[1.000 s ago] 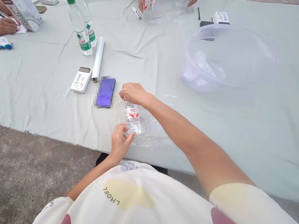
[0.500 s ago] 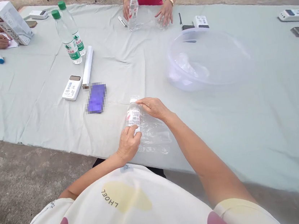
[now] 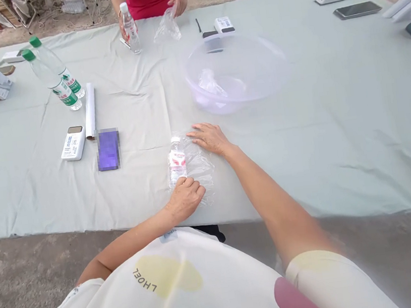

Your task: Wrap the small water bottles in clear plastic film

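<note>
A small clear water bottle [image 3: 177, 160] with a white cap and pink label lies near the table's front edge, its cap pointing away from me. Thin clear plastic film, like a bag [image 3: 200, 167], spreads around it and to its right; whether the bottle is inside cannot be made out. My left hand [image 3: 187, 197] is closed at the bottle's base, over the film, its fingertips hidden. To the right of the cap, my right hand [image 3: 209, 138] rests with fingers stretched out on the film's far edge.
A translucent basin [image 3: 237, 77] holding crumpled plastic stands beyond my right hand. Left are a purple pixelated object [image 3: 108, 150], a white device [image 3: 73, 144], a paper roll [image 3: 90, 110] and two green-capped bottles [image 3: 64, 84]. Across the table, a person handles a bottle [image 3: 131, 29] and plastic bag [image 3: 168, 26].
My right hand has moved off the cap onto the film. The bottle's label now shows its pink side instead of the barcode. Opposite, the person has lifted their bag. The view has shifted right.
</note>
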A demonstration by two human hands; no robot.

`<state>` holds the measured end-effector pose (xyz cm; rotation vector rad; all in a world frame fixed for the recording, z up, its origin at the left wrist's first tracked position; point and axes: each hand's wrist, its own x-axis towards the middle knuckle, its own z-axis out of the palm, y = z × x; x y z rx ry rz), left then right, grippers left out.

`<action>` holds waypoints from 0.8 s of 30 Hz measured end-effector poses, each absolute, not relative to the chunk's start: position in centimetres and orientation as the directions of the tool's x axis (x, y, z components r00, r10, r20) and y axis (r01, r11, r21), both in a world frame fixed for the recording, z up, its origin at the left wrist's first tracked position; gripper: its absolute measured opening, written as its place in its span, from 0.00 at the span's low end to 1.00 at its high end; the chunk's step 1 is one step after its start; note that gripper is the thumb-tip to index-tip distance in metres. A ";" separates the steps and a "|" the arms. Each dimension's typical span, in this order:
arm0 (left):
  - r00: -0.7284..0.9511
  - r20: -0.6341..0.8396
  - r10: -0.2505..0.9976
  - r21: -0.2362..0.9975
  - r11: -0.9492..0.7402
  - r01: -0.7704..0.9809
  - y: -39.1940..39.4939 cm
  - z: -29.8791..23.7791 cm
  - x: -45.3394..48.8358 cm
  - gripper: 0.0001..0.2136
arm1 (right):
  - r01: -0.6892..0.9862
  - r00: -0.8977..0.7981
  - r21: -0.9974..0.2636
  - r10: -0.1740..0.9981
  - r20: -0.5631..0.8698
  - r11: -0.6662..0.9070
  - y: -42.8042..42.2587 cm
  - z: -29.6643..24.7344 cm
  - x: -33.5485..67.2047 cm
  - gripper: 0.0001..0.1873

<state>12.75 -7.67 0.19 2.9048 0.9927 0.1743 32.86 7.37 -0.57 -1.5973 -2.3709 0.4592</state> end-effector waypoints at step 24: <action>0.525 0.268 0.808 0.812 -0.482 0.328 -8.1 5.5 13.7 0.06 | 0.689 0.135 -0.722 0.990 0.044 -0.062 -4.1 1.7 31.0 0.18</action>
